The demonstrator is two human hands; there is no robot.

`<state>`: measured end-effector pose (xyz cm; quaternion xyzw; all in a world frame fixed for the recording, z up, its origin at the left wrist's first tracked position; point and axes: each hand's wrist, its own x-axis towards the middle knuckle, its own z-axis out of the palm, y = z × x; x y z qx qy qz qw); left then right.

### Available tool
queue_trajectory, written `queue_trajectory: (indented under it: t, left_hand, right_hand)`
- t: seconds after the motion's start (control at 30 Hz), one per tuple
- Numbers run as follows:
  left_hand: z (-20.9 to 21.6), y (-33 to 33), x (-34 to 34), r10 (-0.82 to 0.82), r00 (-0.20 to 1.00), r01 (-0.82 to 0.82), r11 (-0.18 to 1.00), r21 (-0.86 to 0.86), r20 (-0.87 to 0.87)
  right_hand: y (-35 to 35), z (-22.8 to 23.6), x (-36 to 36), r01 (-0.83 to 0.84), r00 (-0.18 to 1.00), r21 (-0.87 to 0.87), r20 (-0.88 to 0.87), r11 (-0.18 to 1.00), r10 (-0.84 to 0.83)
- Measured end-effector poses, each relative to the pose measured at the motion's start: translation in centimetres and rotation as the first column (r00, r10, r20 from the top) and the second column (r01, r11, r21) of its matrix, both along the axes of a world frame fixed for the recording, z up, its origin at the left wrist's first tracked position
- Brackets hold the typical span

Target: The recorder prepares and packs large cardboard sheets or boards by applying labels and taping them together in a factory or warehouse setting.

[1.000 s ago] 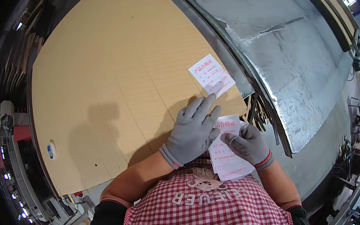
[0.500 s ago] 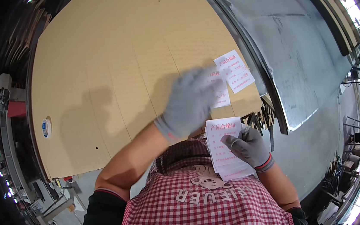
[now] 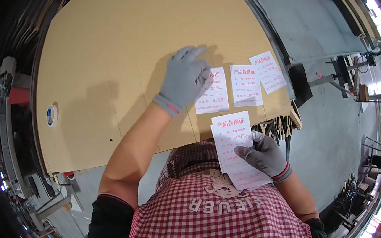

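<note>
My left hand [image 3: 183, 79], in a grey glove, is over the tan board [image 3: 115, 48]. Some of its fingers are stretched out and others bent, and they cover the upper left of a white paper slip [image 3: 214, 99] with red print. That slip lies flat on the board. To its right lie a second slip [image 3: 246, 86] and a tilted third slip [image 3: 268, 73] by the board's right edge. My right hand [image 3: 267, 155], also gloved, pinches a fanned bunch of similar slips [image 3: 231, 129] in front of my checked apron, thumb on top.
A roll of tape [image 3: 51, 115] is on the board's left side. Beyond the right edge stands a large grey sheet-like surface [image 3: 300, 16]. Thin dark strips [image 3: 277, 129] stick out below the board's near right corner. A metal rack [image 3: 376, 147] stands at far right.
My left hand has moved left and up, off the second slip. Another slip now shows beneath its fingers. My right hand keeps its bunch, now more fanned. The view has shifted slightly.
</note>
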<state>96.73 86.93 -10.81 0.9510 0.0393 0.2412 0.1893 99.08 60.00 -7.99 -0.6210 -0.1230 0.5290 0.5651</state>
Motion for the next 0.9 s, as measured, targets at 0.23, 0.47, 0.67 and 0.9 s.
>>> queue_trajectory:
  t: [0.23, 0.47, 0.67, 0.9]
  left_hand:
    - [1.5, -5.9, -5.6, -0.094, 0.995, 0.092, 0.995, -0.05, -0.045]
    - [1.1, -3.5, -8.6, -0.109, 0.987, 0.125, 0.983, -0.135, 0.12]
    - [-2.4, 6.0, -8.4, 0.127, 0.988, -0.121, 0.99, 0.067, -0.09]
    - [1.6, -2.5, -10.9, -0.02, 1.0, 0.019, 0.99, -0.137, -0.01]
  right_hand:
    - [0.7, -0.5, -0.7, -0.001, 0.999, -0.003, 0.052, 1.0, 0.001]
    - [1.7, -0.3, -1.4, -0.124, 0.968, -0.076, 0.21, 0.989, 0.137]
    - [2.9, -1.0, -3.6, 0.024, 0.992, -0.021, 0.122, 1.0, -0.021]
    - [4.1, -0.9, -4.2, -0.022, 0.991, -0.006, 0.136, 1.0, 0.022]
